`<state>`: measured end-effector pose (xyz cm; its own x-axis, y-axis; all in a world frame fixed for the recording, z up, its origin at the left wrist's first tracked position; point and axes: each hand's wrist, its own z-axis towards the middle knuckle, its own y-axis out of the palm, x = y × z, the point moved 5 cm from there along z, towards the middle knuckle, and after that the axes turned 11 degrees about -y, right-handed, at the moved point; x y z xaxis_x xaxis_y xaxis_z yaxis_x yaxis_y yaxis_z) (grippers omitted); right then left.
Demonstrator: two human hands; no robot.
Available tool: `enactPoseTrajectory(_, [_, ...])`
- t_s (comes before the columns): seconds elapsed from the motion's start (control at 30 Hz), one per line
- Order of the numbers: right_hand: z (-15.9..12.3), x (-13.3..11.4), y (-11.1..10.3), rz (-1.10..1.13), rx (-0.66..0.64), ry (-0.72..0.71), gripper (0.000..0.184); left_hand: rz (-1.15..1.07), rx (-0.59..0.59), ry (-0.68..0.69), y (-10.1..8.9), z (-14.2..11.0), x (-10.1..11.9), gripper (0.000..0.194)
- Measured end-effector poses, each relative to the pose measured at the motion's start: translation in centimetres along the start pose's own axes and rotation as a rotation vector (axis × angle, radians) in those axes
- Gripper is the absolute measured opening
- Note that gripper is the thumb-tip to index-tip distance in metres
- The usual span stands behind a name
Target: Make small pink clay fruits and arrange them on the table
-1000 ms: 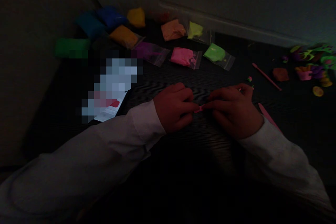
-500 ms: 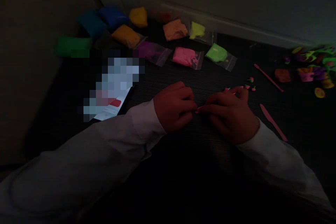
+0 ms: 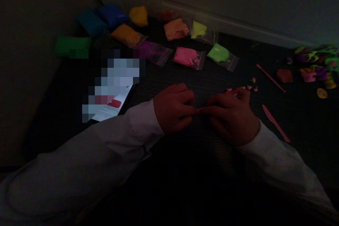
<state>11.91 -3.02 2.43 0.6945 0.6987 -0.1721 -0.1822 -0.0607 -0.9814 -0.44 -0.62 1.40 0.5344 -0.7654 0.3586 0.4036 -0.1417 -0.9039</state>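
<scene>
Over the dark tabletop my left hand (image 3: 175, 108) has its fingers bent, with thumb and index fingertips pressed together on a tiny bit of pink clay (image 3: 200, 109). My right hand (image 3: 230, 117) pinches the same bit from the other side, so the fingertips of both hands nearly meet and hide most of it. Just beyond my right hand lie several small pink clay pieces with green tops (image 3: 253, 80), partly covered by its fingers. To the right of that hand rests a pink plastic clay knife (image 3: 275, 123). A thin pink modelling tool (image 3: 270, 77) lies farther back.
Bags of coloured clay line the back, among them pink (image 3: 185, 57), light green (image 3: 218, 53) and orange (image 3: 126, 35). A lit phone (image 3: 107, 113) lies beyond my left forearm. At right are a reddish-brown lump (image 3: 284, 75) and several colourful clay figures (image 3: 308, 75). A wall (image 3: 251, 10) stands behind.
My fingertips have come closer together, and less of the pink clay shows between them. The view has shifted very slightly; the objects on the table stay in place.
</scene>
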Motion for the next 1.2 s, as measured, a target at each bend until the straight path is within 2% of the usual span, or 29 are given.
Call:
enactPoseTrajectory(0.53, [-0.2, -0.2, -0.1, 0.012, 0.03, -0.036, 0.023, 0.012, -0.008, -0.014, 0.1, 0.0, -0.2, 0.021])
enactPoseTrajectory(0.93, [-0.2, -1.1, 0.0, -0.121, 0.026, -0.047, 0.021, 0.006, -0.01, -0.018, 0.2, 0.0, -0.3, 0.022])
enactPoseTrajectory(1.2, [-0.3, -1.3, 0.2, -0.124, 0.038, -0.099, 0.022, 0.001, -0.026, -0.026, 0.2, 0.1, -0.3, 0.023])
